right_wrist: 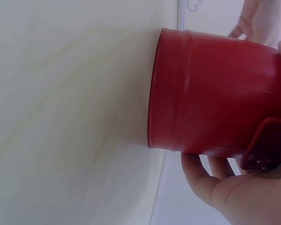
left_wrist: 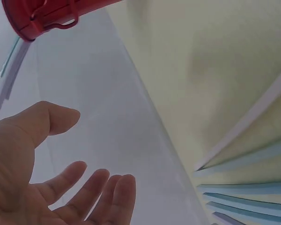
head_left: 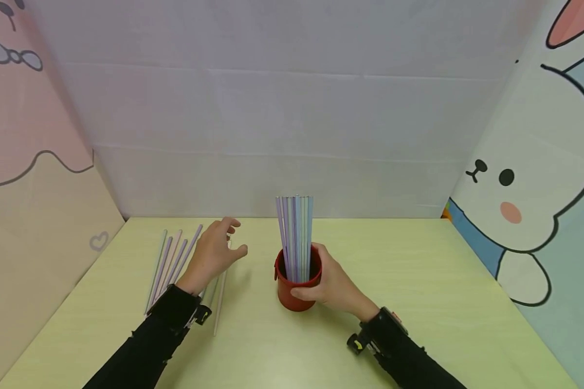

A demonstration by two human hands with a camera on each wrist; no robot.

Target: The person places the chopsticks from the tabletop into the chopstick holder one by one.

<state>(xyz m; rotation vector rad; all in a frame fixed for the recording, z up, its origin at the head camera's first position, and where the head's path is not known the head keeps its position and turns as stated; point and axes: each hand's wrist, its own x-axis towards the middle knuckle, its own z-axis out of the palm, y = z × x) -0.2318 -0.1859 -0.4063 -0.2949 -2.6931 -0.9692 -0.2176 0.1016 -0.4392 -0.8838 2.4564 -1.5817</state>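
Observation:
A small red metal bucket (head_left: pixel 294 298) stands on the table, and a bundle of thin pastel sticks (head_left: pixel 297 232) in lilac, mint and blue rises upright out of it. My right hand (head_left: pixel 333 283) grips the bucket from the right, thumb across the front and fingers round the far side. In the right wrist view, the bucket's wire handle (right_wrist: pixel 260 145) hangs beside that palm. Left of the bucket, my left hand (head_left: pixel 216 251) is raised with loosely bent fingers and a spread thumb, holding nothing. More pastel sticks (head_left: pixel 167 265) lie beneath and beside it, partly hidden by the forearm.
The pale yellow-green table (head_left: pixel 418 302) meets a whitish cloth backdrop (head_left: pixel 292 119) at its far edge. Cartoon-printed panels stand on both sides, a pinkish one (head_left: pixel 24 124) at left and one with a rabbit (head_left: pixel 525 178) at right.

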